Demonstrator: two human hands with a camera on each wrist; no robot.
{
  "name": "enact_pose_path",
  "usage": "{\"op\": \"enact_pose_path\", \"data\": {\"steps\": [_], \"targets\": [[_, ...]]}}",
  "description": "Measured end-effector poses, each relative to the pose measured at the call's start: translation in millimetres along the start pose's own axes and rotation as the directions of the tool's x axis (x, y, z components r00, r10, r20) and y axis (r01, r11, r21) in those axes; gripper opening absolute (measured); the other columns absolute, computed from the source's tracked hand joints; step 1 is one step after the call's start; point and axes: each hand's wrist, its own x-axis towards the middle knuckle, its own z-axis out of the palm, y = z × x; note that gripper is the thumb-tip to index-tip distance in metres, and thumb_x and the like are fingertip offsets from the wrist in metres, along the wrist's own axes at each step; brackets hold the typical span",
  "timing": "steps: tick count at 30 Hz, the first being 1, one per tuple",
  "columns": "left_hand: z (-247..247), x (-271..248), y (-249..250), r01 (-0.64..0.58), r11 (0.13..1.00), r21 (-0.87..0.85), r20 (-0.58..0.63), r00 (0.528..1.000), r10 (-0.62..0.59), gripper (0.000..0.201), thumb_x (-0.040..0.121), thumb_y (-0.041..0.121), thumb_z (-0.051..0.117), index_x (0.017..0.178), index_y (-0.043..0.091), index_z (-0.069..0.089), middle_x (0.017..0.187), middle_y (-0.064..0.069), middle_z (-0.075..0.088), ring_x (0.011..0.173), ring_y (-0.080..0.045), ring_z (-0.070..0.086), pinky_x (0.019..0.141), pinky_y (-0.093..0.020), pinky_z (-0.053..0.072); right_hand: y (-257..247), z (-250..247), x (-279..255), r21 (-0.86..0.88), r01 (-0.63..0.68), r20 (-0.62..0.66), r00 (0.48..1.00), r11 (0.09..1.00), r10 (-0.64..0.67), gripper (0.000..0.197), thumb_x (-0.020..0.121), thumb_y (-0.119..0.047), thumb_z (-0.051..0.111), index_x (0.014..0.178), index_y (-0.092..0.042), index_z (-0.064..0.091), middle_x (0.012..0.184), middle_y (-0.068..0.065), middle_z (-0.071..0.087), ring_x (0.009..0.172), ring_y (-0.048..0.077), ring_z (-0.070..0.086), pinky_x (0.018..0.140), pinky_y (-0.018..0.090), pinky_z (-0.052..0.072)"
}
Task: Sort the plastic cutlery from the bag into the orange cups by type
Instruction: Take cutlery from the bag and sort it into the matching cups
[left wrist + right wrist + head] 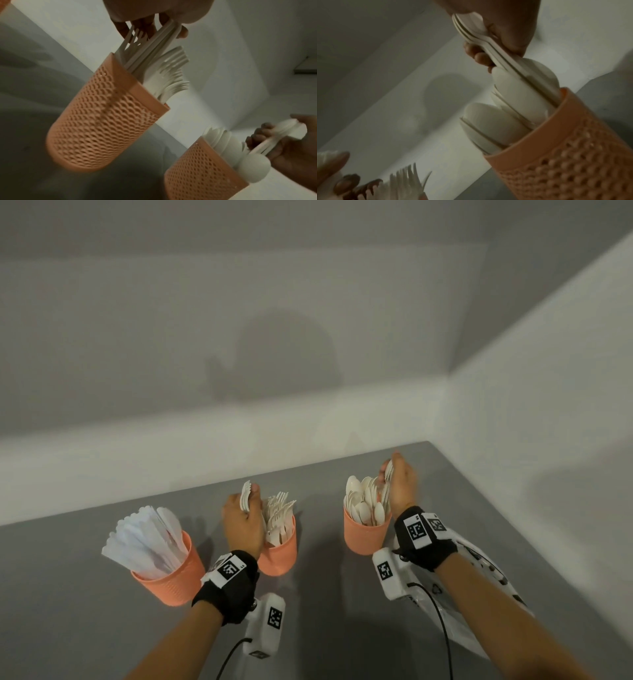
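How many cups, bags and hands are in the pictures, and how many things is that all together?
Orange mesh plastic cups: 3, one with knives, one with forks, one with spoons
Clear plastic bag: 1
Hands: 2, left hand and right hand
Total: 6

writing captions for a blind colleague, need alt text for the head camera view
Over a grey table, the left hand holds forks at the middle orange cup while the right hand holds a small bundle of cutlery at the spoon cup. A third cup, far left, holds knives.
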Motion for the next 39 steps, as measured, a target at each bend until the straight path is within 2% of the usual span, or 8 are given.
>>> {"op": "enact_pose_path", "data": {"steps": [6, 12, 15, 19, 24, 28, 34, 39], "targets": [[-4.9, -9.8, -4.2, -0.161, 0.974, 0.158, 0.151, 0.979, 0.137, 0.036, 0.089, 0.035, 0.048, 0.102, 0.002, 0.055, 0.101, -0.01, 0.054, 0.096, -0.026, 0.052, 0.086, -0.039, 0.043, 25.6, -13.3, 0.0, -0.466, 0.36, 0.142, 0.932, 0.808, -0.334, 0.021, 0.093, -0.003, 0.043, 0.084, -0.005, 0.063, 0.084, 0.001, 0.056, 0.085, 0.024, 0.058, 0.079, 0.027, 0.046], [-9.1, -7.0, -8.5, -0.356, 0.904, 0.238, 0.272, 0.917, 0.29, 0.046, 0.091, 0.008, 0.051, 0.135, 0.006, 0.038, 0.136, -0.017, 0.038, 0.12, -0.028, 0.047, 0.095, -0.033, 0.042, 22.7, -6.4, -9.8, -0.635, 0.623, 0.39, 0.768, 0.456, -0.507, 0.048, 0.09, -0.028, 0.029, 0.105, -0.004, 0.067, 0.113, 0.02, 0.061, 0.111, 0.035, 0.054, 0.097, 0.045, 0.041], [-9.3, -3.6, -7.8, -0.466, 0.826, 0.316, 0.381, 0.86, 0.338, 0.044, 0.093, 0.024, 0.035, 0.133, 0.008, 0.046, 0.142, -0.017, 0.038, 0.126, -0.032, 0.045, 0.098, -0.035, 0.041, 22.0, 2.2, -12.4, -0.712, 0.667, 0.568, 0.731, 0.219, -0.378, 0.06, 0.089, -0.041, 0.021, 0.122, -0.009, 0.061, 0.139, 0.021, 0.047, 0.134, 0.037, 0.037, 0.111, 0.051, 0.023], [-12.1, -5.2, -6.8, -0.527, 0.718, 0.454, 0.516, 0.813, 0.27, 0.083, 0.086, 0.06, 0.005, 0.139, 0.005, 0.04, 0.148, -0.014, 0.037, 0.138, -0.028, 0.032, 0.113, -0.031, 0.018, 25.5, -2.5, -10.0, -0.806, 0.591, 0.584, 0.803, 0.031, -0.119, 0.088, 0.077, -0.058, -0.003, 0.139, -0.015, 0.043, 0.152, 0.016, 0.029, 0.144, 0.029, 0.018, 0.117, 0.046, 0.005], [-11.8, -10.9, 2.0, -0.626, 0.563, 0.54, 0.674, 0.722, 0.156, 0.118, 0.063, 0.085, -0.015, 0.146, 0.012, 0.025, 0.154, -0.008, 0.024, 0.145, -0.023, 0.015, 0.117, -0.039, 0.002, 18.9, -6.7, -8.7, -0.833, 0.551, 0.551, 0.834, -0.046, 0.028, 0.098, 0.068, -0.07, -0.002, 0.141, -0.019, 0.039, 0.153, 0.012, 0.028, 0.143, 0.027, 0.021, 0.116, 0.042, 0.011], [-4.6, -8.1, 3.9, -0.408, 0.628, 0.663, 0.511, 0.86, 0.019, 0.108, 0.066, 0.076, 0.011, 0.145, 0.005, 0.023, 0.155, -0.018, 0.013, 0.144, -0.034, 0.009, 0.117, -0.047, 0.01, 20.1, -5.8, -13.0, -0.819, 0.565, 0.567, 0.824, -0.1, 0.013, 0.096, 0.066, -0.065, -0.008, 0.147, -0.025, 0.025, 0.148, 0.013, 0.036, 0.135, 0.03, 0.033, 0.112, 0.041, 0.02], [10.6, -12.8, 5.5, -0.428, 0.7, 0.571, 0.588, 0.809, 0.015, 0.08, 0.085, 0.052, 0.026, 0.145, -0.001, 0.018, 0.153, -0.017, 0.021, 0.143, -0.029, 0.017, 0.118, -0.034, 0.015, 16.9, -1.9, -14.8, -0.823, 0.555, 0.553, 0.832, -0.121, 0.057, 0.06, 0.092, -0.053, 0.021, 0.144, -0.025, 0.03, 0.147, 0.013, 0.038, 0.133, 0.031, 0.033, 0.111, 0.04, 0.02], [15.9, -15.7, 12.1, -0.444, 0.5, 0.743, 0.526, 0.85, -0.027, 0.079, 0.09, 0.058, 0.029, 0.145, 0.003, 0.015, 0.155, -0.012, 0.016, 0.144, -0.029, 0.011, 0.116, -0.048, 0.009, 14.9, -1.0, -14.2, -0.823, 0.547, 0.538, 0.837, -0.15, 0.099, 0.062, 0.093, -0.057, 0.017, 0.146, -0.025, 0.026, 0.148, 0.016, 0.034, 0.136, 0.033, 0.029, 0.113, 0.045, 0.019]]}}
